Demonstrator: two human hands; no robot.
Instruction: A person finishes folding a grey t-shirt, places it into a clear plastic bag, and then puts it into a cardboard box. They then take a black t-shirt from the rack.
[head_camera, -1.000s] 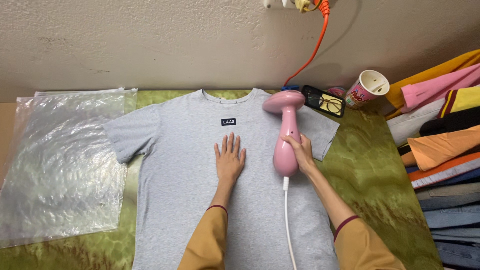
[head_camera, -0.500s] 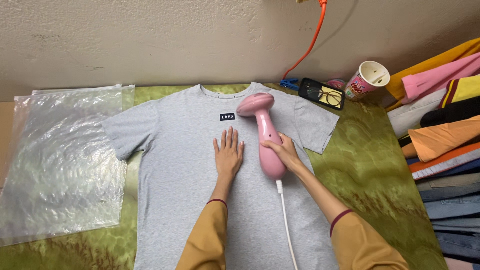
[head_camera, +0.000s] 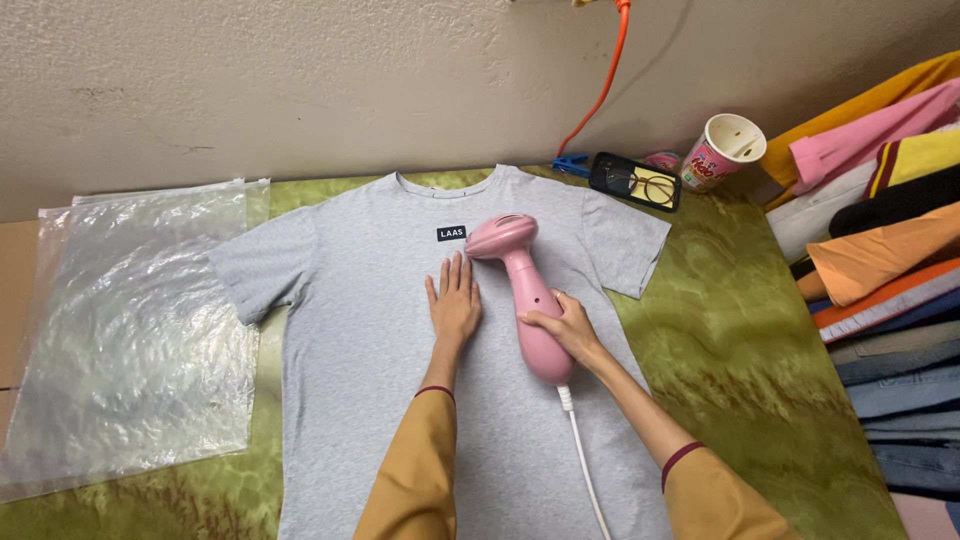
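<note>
A grey T-shirt (head_camera: 360, 330) with a small dark chest label lies flat, front up, on a green patterned cloth (head_camera: 740, 360). My left hand (head_camera: 453, 303) presses flat on the shirt's chest, fingers together and pointing away from me. My right hand (head_camera: 565, 328) grips the handle of a pink hand-held garment steamer (head_camera: 520, 290). Its head rests on the shirt just right of the label, close beside my left fingertips. A white cord (head_camera: 585, 470) runs from the steamer's base toward me.
Clear plastic bags (head_camera: 130, 320) lie to the left of the shirt. At the back right are a black case with glasses (head_camera: 635, 182), a paper cup (head_camera: 722, 150) and a blue clip (head_camera: 570, 162). Folded clothes (head_camera: 880, 240) are stacked on the right. An orange cable (head_camera: 600, 90) hangs down the wall.
My right hand has slid the steamer leftward across the upper chest, from the right shoulder area to beside the label. My left hand has stayed flat on the shirt.
</note>
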